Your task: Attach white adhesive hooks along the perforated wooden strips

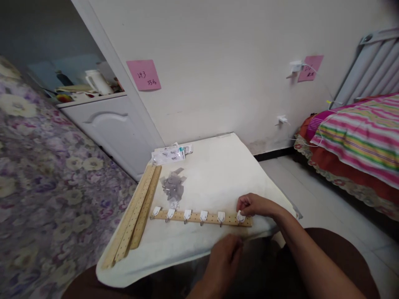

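Observation:
A wooden perforated strip lies across the near part of a white cloth-covered board. Several small white hooks sit along it. My right hand is closed in a pinch on the rightmost white hook at the strip's right end. My left hand hovers below the board's front edge, fingers curled, blurred; nothing shows in it. A pile of clear plastic bits lies behind the strip.
Two more wooden strips lie along the board's left edge. Plastic packets rest at the far corner. A floral bedspread is left, a striped blanket right, a white cabinet and wall behind.

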The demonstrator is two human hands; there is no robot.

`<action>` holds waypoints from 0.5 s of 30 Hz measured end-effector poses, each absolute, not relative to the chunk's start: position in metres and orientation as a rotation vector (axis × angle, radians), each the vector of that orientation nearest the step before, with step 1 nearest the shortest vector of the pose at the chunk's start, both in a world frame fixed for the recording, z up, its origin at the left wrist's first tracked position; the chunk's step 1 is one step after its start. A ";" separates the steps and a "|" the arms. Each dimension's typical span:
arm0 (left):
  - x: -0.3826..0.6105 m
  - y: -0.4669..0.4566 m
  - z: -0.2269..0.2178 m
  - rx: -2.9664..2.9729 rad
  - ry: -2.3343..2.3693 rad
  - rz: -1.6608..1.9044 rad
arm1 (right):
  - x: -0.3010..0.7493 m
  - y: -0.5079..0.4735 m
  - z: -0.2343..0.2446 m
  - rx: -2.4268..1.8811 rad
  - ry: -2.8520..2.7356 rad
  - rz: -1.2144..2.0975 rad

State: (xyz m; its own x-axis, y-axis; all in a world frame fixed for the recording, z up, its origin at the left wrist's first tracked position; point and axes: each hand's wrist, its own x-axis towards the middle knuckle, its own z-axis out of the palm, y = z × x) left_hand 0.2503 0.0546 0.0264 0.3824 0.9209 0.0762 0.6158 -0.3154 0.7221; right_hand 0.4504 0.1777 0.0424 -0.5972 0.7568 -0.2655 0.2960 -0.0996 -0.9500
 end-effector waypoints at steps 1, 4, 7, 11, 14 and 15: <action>0.253 0.053 0.022 2.062 1.304 0.626 | 0.451 0.177 0.042 -1.161 -1.814 1.752; 0.258 0.051 0.015 2.090 1.289 0.586 | 0.453 0.176 0.041 -1.186 -1.792 1.775; 0.258 0.053 0.014 2.095 1.297 0.593 | 0.454 0.177 0.039 -1.218 -1.783 1.800; 0.257 0.055 0.013 2.099 1.304 0.591 | 0.454 0.178 0.033 -1.227 -1.787 1.791; 0.256 0.057 0.013 2.082 1.315 0.579 | 0.454 0.179 0.030 -1.230 -1.799 1.762; 0.255 0.057 0.013 2.075 1.318 0.570 | 0.454 0.179 0.029 -1.233 -1.804 1.760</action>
